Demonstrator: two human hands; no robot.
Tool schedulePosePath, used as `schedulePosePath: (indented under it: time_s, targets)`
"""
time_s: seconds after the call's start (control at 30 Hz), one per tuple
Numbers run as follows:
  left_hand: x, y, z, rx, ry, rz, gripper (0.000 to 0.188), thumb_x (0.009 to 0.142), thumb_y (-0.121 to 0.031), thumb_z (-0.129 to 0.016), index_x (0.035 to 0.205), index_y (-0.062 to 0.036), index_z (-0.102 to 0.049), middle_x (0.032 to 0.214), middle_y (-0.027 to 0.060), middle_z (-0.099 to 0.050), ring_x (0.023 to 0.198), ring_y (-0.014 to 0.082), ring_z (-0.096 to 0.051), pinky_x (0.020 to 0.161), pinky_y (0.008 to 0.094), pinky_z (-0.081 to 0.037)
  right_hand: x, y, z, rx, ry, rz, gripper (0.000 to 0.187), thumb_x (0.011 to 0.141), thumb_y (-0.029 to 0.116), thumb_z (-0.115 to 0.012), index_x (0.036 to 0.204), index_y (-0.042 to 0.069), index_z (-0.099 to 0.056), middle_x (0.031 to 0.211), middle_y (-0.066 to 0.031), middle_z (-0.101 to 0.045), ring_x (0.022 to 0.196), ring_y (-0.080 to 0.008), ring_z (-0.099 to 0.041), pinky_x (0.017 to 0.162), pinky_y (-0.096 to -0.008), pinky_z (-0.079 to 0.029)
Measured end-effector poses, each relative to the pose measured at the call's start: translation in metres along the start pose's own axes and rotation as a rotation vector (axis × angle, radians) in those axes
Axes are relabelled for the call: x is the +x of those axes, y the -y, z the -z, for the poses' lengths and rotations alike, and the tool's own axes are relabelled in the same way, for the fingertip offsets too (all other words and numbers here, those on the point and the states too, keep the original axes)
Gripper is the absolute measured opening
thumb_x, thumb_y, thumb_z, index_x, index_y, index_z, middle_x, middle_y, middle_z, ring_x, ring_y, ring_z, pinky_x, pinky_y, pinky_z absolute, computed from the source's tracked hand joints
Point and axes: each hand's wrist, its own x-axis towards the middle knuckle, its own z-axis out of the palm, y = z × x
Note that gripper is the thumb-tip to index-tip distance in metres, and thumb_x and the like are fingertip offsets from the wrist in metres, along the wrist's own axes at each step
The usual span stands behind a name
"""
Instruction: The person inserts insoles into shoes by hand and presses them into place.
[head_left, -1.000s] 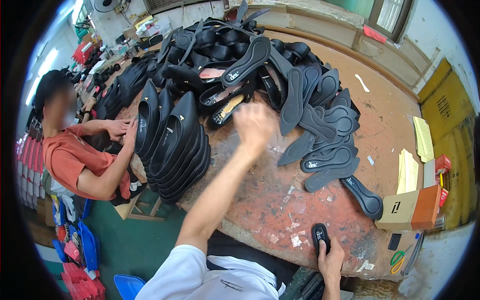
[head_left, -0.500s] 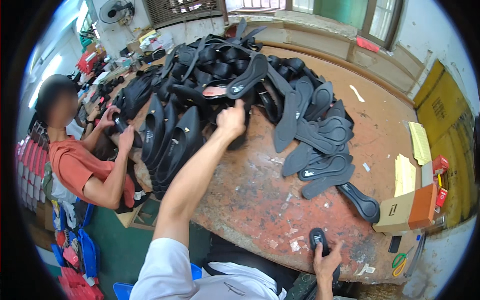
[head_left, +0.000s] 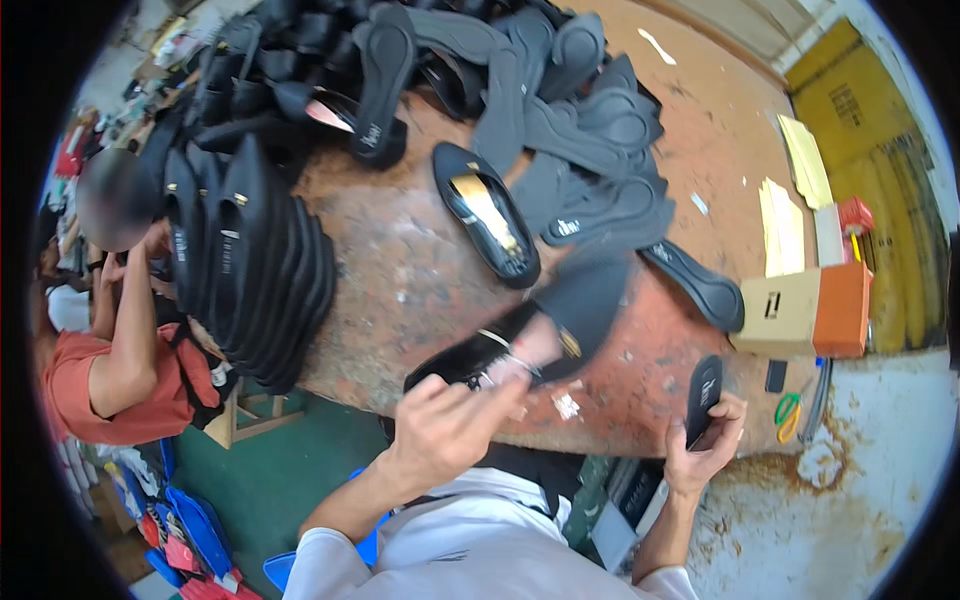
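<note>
Got a black pointed shoe (head_left: 585,305) gripped in the left hand (head_left: 445,420), over the near part of the worktable (head_left: 370,235), with the toe aimed away to the right (pretty motion-blurred, can't make out exact finger placement). Also got a black insole (head_left: 704,395) pinched between thumb and fingers of the right hand (head_left: 708,440), near the table's front edge. Off to the right, seeing scissors (head_left: 788,412) with green and yellow handles, then a tan-and-orange box (head_left: 785,315) with a lone insole (head_left: 700,290) just beside it. Farther in, can spot a gold-lined shoe (head_left: 510,240) lying on the table, plus a nested stack of shoes (head_left: 265,290) to the left, next to a co-worker in an orange shirt (head_left: 120,385). Past that, looking at overlapping grey-black insoles (head_left: 605,135) and a big heap of black shoes (head_left: 300,55).
</note>
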Motion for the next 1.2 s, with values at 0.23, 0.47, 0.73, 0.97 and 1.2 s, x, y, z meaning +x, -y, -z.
schedulePosePath:
  time_s: [0.23,0.47,0.73,0.97,1.2]
  targets:
    - [-0.044,-0.002,-0.034,0.072,0.234,-0.070,0.034,0.087,-0.015,-0.074,0.120,-0.0042,-0.077,0.114,0.0082,-0.070,0.122,0.0270,-0.063,0.113,0.0607,-0.043,0.013,0.044,-0.030,-0.249,0.569,0.349,0.038,0.069,0.015,-0.097,0.099,0.006,-0.076,0.113,-0.0115,-0.076,0.098,-0.0301,-0.069,0.088,-0.0430,-0.052]
    - [-0.073,-0.011,-0.029,-0.256,0.152,0.669,0.079,0.097,-0.020,-0.078,0.158,0.0136,-0.040,0.160,0.0347,-0.048,0.138,0.0541,-0.056,0.115,0.0517,-0.048,-0.001,0.040,-0.097,-0.203,0.739,0.388,0.028,0.074,0.010,-0.090,0.100,0.005,-0.081,0.119,-0.0053,-0.075,0.103,-0.0254,-0.067,0.093,-0.0420,-0.050]
    - [-0.070,-0.007,-0.018,-0.233,0.313,0.555,0.083,0.098,-0.015,-0.073,0.161,0.0176,-0.029,0.160,0.0424,-0.041,0.145,0.0555,-0.049,0.120,0.0557,-0.044,-0.019,0.038,-0.133,-0.128,0.792,0.388,0.026,0.074,0.010,-0.090,0.098,0.006,-0.082,0.119,-0.0049,-0.076,0.101,-0.0241,-0.066,0.093,-0.0409,-0.051]
    - [-0.058,-0.008,-0.011,-0.193,0.393,0.549,0.068,0.097,-0.017,-0.073,0.150,0.0166,-0.045,0.158,0.0452,-0.040,0.140,0.0577,-0.053,0.116,0.0552,-0.048,-0.020,0.038,-0.138,-0.175,0.821,0.418,0.025,0.078,0.012,-0.087,0.101,0.005,-0.079,0.123,-0.0047,-0.072,0.104,-0.0229,-0.064,0.097,-0.0406,-0.048]
    - [-0.035,-0.009,-0.014,-0.076,0.555,0.575,0.051,0.089,-0.017,-0.073,0.122,0.0206,-0.068,0.157,0.0476,-0.038,0.136,0.0594,-0.055,0.110,0.0538,-0.053,-0.021,0.034,-0.142,-0.158,0.827,0.417,0.028,0.073,0.009,-0.089,0.099,0.005,-0.080,0.120,-0.0046,-0.074,0.102,-0.0237,-0.066,0.094,-0.0416,-0.050]
